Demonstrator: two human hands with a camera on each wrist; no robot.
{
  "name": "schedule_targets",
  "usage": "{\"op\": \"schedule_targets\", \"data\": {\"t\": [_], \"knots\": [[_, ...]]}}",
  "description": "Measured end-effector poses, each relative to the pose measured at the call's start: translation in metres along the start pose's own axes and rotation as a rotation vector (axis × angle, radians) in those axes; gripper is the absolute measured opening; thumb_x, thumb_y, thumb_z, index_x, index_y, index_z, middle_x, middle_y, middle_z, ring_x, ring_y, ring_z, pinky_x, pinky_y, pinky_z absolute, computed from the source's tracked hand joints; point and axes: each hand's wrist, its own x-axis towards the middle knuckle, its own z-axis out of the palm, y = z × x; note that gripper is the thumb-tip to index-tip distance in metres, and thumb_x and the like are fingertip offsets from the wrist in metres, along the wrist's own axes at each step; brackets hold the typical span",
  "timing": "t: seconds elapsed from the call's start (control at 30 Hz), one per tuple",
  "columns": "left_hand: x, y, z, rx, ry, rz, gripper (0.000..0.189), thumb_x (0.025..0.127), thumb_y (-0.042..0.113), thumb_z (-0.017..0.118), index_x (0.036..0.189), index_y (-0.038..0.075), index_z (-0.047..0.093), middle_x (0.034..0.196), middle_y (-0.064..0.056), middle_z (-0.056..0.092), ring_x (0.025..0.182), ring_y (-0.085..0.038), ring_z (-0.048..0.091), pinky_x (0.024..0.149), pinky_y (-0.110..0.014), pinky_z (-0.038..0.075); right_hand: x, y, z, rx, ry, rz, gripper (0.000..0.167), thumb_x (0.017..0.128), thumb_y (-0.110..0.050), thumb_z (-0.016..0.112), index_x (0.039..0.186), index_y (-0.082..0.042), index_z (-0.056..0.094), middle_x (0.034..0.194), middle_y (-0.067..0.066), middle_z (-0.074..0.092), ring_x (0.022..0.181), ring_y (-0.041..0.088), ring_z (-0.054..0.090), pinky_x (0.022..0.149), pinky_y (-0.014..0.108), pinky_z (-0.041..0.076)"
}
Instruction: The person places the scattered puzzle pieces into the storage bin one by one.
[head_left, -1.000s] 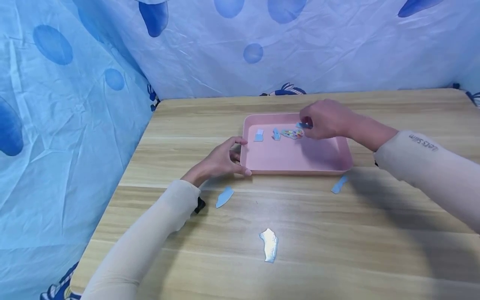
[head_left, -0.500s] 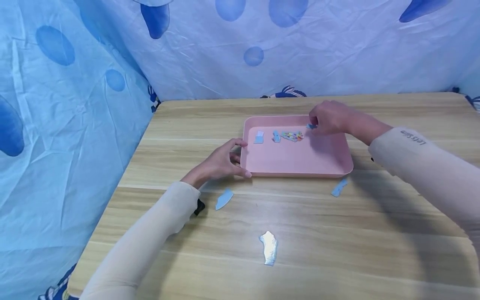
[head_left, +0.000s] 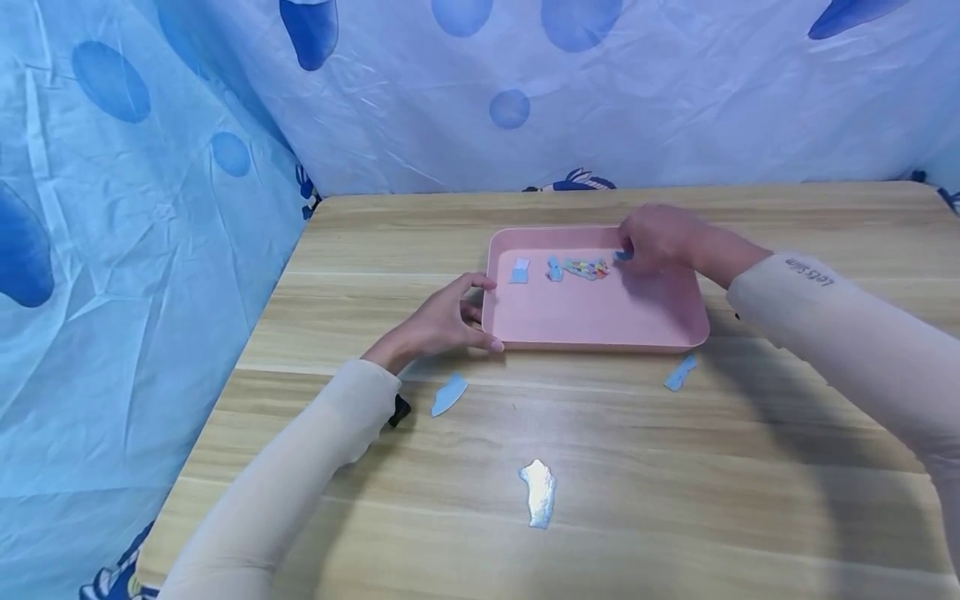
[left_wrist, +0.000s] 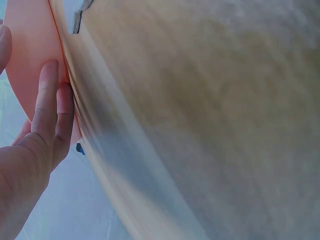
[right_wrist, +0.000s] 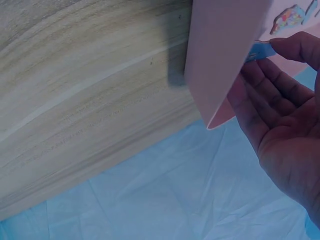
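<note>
A shallow pink tray (head_left: 585, 312) lies on the wooden table. Against its left end wall rests my left hand (head_left: 442, 321), thumb at the front corner; the left wrist view shows the fingers (left_wrist: 47, 100) laid along the outer wall. Inside the tray's far right part, my right hand (head_left: 660, 237) pinches a small blue puzzle piece (right_wrist: 260, 51) between thumb and fingers, partly hidden in the head view. Left of it along the tray's back sit a multicoloured piece (head_left: 587, 268), a blue piece (head_left: 554, 268) and a blue-and-white piece (head_left: 520, 271).
Three more pieces lie on the table (head_left: 360, 500): a blue one (head_left: 449, 394) near my left wrist, a shiny one (head_left: 538, 493) in front, and a narrow blue one (head_left: 680, 372) by the tray's front right corner. A patterned blue cloth (head_left: 420, 117) hangs behind.
My right hand has shifted slightly right within the tray with the blue puzzle piece, away from the multicoloured piece, then stays nearly still. The left hand has not moved.
</note>
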Motion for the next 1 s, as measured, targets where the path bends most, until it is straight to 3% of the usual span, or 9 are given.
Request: {"op": "schedule_targets", "data": {"t": [0.37,0.83,1.0], "knots": [[0.002,-0.001,0.002,-0.009,-0.011,0.002,0.089,0.063,0.025,0.092,0.136,0.023,0.041,0.105,-0.006,0.064,0.095,-0.019,0.062,0.076,-0.035,0.049,0.003,0.0,0.008,-0.078,-0.053,0.051,0.016,0.087,-0.024,0.066,0.084,-0.008,0.064,0.075,0.005,0.058,0.071,0.024,0.052,0.067,0.038,0.043],[0.003,-0.005,0.003,-0.007,-0.004,-0.003,0.089,0.063,0.025,0.092,0.136,0.025,0.042,0.105,-0.004,0.065,0.095,-0.017,0.063,0.079,-0.035,0.048,0.003,0.001,0.017,-0.114,-0.001,-0.006,0.018,0.091,-0.02,0.064,0.077,-0.009,0.062,0.069,0.005,0.055,0.066,0.024,0.049,0.066,0.038,0.039],[0.004,-0.007,0.006,-0.012,-0.016,-0.004,0.09,0.062,0.025,0.092,0.136,0.025,0.041,0.103,-0.005,0.066,0.095,-0.018,0.063,0.078,-0.035,0.048,0.002,0.001,0.024,-0.125,0.007,-0.004,0.014,0.093,-0.019,0.063,0.085,-0.008,0.065,0.07,0.004,0.054,0.068,0.024,0.049,0.068,0.038,0.04]]}}
